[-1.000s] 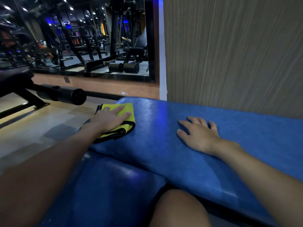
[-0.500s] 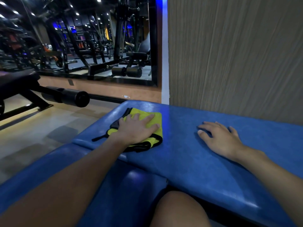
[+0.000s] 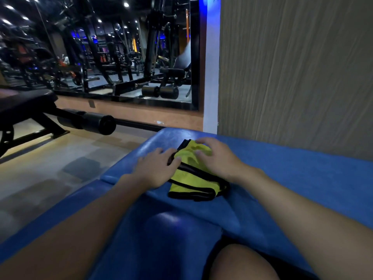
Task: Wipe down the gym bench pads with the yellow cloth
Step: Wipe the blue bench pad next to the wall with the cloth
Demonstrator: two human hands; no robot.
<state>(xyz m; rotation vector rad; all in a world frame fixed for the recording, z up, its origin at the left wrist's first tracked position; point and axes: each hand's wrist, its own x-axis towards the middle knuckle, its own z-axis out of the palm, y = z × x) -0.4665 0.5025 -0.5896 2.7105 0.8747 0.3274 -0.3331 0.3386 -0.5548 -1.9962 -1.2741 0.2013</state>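
The yellow cloth [image 3: 189, 178], edged in black, lies bunched on the upper blue bench pad [image 3: 302, 178] near its left end. My left hand [image 3: 155, 170] rests at the cloth's left edge, thumb and forefinger on its black hem and the other fingers spread on the pad. My right hand [image 3: 219, 158] lies on top of the cloth with its fingers curled into the fabric. A lower blue pad [image 3: 161, 239] sits in front, below the upper one. My forearms cross it.
A wood-grain wall panel [image 3: 292, 67] rises right behind the pad. To the left stands a black bench with a foam roller [image 3: 94, 123] on the tiled floor [image 3: 50, 168]. A wall mirror [image 3: 121, 57] reflects gym machines. My knee [image 3: 242, 263] is at the bottom.
The cloth slid right along the upper pad under my left hand. My right hand left the bare pad and came left onto the cloth. My left hand has shifted to the cloth's left edge.
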